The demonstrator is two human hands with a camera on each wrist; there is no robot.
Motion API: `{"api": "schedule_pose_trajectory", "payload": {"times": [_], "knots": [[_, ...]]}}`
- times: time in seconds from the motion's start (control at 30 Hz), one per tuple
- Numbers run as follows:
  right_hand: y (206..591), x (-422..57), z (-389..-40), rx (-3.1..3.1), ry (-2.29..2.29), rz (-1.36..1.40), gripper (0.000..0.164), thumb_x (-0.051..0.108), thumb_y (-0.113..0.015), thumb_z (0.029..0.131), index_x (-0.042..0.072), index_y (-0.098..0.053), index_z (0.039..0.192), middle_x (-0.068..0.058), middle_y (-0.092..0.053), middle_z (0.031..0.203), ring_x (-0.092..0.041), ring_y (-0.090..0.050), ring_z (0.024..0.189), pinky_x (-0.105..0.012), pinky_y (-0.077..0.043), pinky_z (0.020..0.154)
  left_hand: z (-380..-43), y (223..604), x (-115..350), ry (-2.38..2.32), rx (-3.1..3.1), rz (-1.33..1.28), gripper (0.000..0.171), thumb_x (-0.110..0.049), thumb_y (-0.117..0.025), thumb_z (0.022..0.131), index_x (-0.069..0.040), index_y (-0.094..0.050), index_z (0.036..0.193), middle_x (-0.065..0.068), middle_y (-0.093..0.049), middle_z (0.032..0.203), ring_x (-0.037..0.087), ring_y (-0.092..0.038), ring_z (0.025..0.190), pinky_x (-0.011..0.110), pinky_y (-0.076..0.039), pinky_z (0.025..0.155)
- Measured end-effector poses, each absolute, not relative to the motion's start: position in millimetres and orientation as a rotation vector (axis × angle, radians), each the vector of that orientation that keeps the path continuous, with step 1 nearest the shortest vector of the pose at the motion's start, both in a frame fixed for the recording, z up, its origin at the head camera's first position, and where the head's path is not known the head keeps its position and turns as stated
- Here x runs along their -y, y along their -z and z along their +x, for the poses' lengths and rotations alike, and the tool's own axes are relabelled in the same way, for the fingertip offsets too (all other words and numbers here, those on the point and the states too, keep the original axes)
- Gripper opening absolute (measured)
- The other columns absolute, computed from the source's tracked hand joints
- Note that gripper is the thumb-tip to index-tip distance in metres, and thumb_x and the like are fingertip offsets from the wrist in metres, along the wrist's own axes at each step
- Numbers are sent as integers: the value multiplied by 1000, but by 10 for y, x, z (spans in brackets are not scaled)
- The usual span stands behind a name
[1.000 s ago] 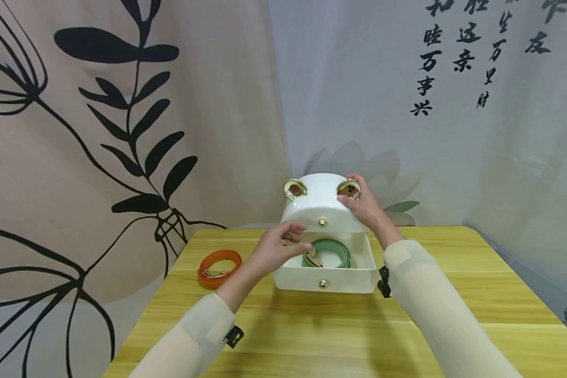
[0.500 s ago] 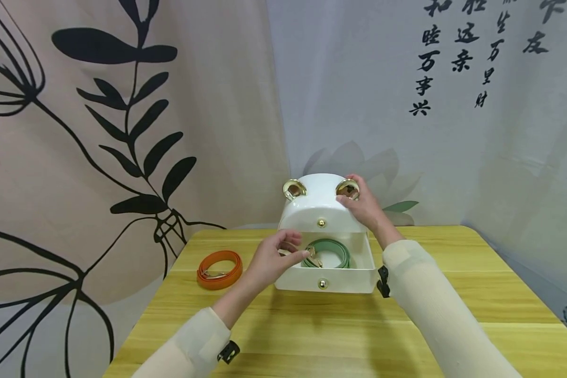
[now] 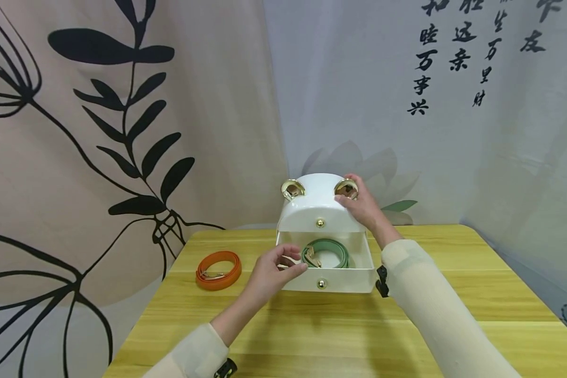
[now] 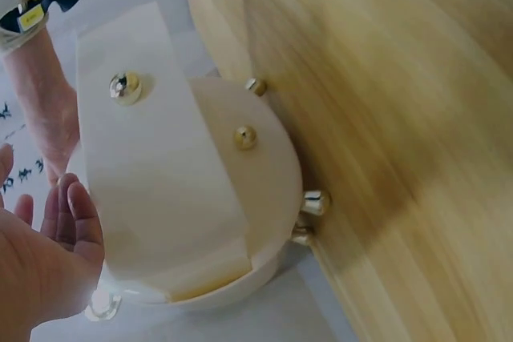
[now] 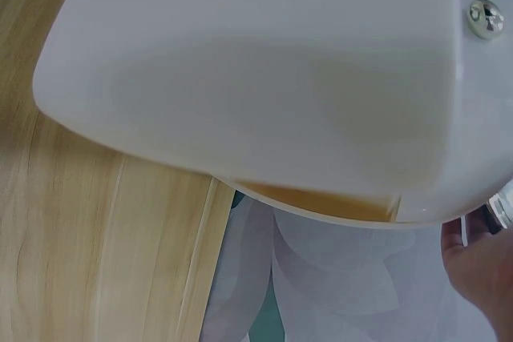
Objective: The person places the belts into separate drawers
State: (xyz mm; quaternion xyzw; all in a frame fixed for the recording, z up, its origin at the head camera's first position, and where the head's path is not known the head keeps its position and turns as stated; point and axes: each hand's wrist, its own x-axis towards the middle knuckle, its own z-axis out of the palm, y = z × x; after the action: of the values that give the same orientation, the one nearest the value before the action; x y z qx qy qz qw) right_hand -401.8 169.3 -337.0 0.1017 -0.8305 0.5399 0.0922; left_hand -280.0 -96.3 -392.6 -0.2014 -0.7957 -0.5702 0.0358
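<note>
A white round-topped drawer box (image 3: 323,205) with two gold ring-shaped ears stands on the table. Its lower drawer (image 3: 349,282) is pulled out and holds a coiled green belt (image 3: 341,253) with a gold buckle. My right hand (image 3: 366,210) grips the box at its right ear (image 3: 346,189), thumb in front and fingers behind. In front of the drawer's left side is my left hand (image 3: 275,270), relaxed and holding nothing, its fingertips near the drawer rim. The left wrist view shows that hand (image 4: 48,254) beside the drawer front (image 4: 156,174).
A coiled orange belt (image 3: 219,270) with a metal buckle lies on the wooden table (image 3: 321,336), left of the box. Behind the table hangs a printed cloth (image 3: 227,131) with plants and writing. Small gold feet (image 4: 317,203) show under the box.
My left hand has drawn back from the green belt's buckle, down and slightly left over the drawer's front left corner. My right hand keeps its grip on the box.
</note>
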Motion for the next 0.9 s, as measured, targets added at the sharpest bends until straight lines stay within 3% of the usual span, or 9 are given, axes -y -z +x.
{"api": "schedule_pose_trajectory", "payload": {"times": [0.23,0.5,0.9], "knots": [[3377,-1698,-4021,2461,-1612,299,66,26,-60,100,24,-23,154,-24,-47,127,-39,-49,111,-53,-42,92,-2730,4069,883,1802,2409,-617,33,-19,-79,86,-3,-65,112,6,-65,100,20,-62,85,27,-54,69],[3375,-1688,-4020,2455,-1613,297,66,25,-60,100,25,-23,154,-25,-46,129,-40,-48,112,-54,-41,93,-2674,4278,791,1826,2396,-634,29,-22,-79,86,-10,-67,109,3,-66,96,16,-63,78,26,-54,67],[3391,-1694,-4033,2451,-1610,296,65,25,-61,100,24,-24,154,-23,-47,127,-38,-49,111,-52,-41,93,-2650,4542,670,1859,2364,-595,29,-17,-80,84,-10,-67,110,5,-68,94,14,-66,74,25,-55,66]]}}
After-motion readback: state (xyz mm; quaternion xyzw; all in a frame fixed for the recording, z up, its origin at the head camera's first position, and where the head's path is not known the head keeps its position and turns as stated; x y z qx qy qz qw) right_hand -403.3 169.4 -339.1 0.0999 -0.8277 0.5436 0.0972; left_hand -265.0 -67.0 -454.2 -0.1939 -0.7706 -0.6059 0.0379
